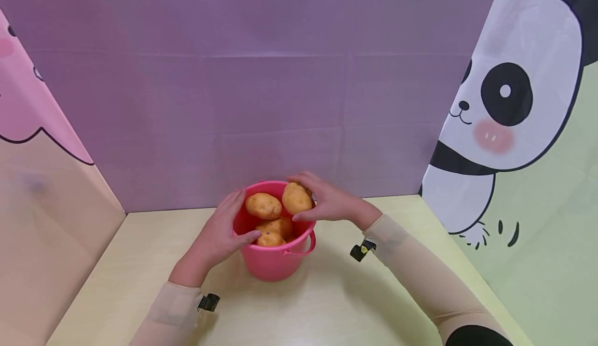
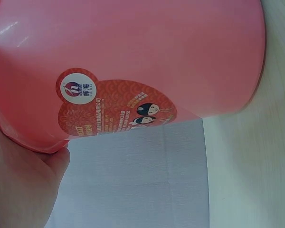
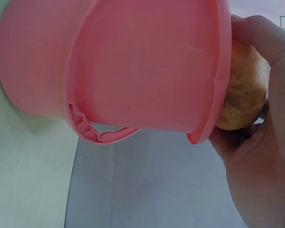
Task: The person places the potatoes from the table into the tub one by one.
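Note:
A pink plastic bucket [image 1: 272,264] stands upright on the table, with several potatoes [image 1: 264,206] lying inside. My left hand [image 1: 218,238] holds the bucket's left rim, thumb reaching over the opening near the front potato [image 1: 270,239]. In the left wrist view the bucket's side bears a red printed label [image 2: 118,107], and part of that hand shows at the rim. Over the right rim, my right hand [image 1: 333,201] grips another potato [image 1: 296,197] between thumb and fingers. The right wrist view shows this potato [image 3: 244,88] right at the bucket's lip, its far side hidden.
The bucket's pink handle [image 1: 307,247] hangs down at its front right. Behind the pale wooden table [image 1: 275,315] rises a purple backdrop [image 1: 275,97]. A panda-printed panel [image 1: 551,128] flanks the right side and a pink-and-beige panel [image 1: 37,206] the left.

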Action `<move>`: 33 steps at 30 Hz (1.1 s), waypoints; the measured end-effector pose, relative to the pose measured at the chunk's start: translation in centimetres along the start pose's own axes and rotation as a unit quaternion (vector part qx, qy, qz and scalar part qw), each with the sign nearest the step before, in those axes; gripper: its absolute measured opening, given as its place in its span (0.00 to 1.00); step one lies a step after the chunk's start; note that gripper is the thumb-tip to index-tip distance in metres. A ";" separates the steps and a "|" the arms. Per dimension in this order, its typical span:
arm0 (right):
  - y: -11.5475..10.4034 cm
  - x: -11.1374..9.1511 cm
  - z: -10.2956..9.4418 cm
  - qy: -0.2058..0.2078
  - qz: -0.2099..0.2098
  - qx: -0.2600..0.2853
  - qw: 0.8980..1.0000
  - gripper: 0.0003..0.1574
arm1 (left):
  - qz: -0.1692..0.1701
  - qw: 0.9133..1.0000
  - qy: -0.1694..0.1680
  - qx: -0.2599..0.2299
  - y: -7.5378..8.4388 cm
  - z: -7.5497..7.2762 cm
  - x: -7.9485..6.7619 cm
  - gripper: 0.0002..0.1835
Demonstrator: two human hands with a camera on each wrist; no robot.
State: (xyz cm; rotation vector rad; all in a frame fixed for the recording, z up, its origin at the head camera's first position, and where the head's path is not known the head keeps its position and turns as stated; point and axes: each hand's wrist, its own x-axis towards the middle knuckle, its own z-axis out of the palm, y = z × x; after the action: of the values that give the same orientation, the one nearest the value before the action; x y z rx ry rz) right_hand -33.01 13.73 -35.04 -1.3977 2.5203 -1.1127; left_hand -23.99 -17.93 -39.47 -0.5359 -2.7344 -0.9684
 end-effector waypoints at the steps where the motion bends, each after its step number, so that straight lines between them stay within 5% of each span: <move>1: 0.0 0.0 0.0 0.000 0.001 0.002 1.000 0.55 | 0.000 1.000 0.000 -0.001 0.0 0.0 0.0 0.65; 25: 0.8 -0.2 0.2 0.004 -0.008 0.013 1.000 0.52 | 0.009 1.000 0.006 -0.002 0.0 0.2 0.0 0.63; 33: 1.5 -1.5 -0.5 0.048 -0.004 -0.011 0.999 0.42 | 0.021 0.997 0.041 -0.056 -0.5 0.0 0.0 0.54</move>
State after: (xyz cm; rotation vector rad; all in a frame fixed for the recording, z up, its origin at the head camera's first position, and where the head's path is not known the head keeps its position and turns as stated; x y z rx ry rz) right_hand -33.38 15.68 -36.06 -1.3943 2.6019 -1.1848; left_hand -24.16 -18.34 -39.78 -0.5575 -2.5994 -1.1114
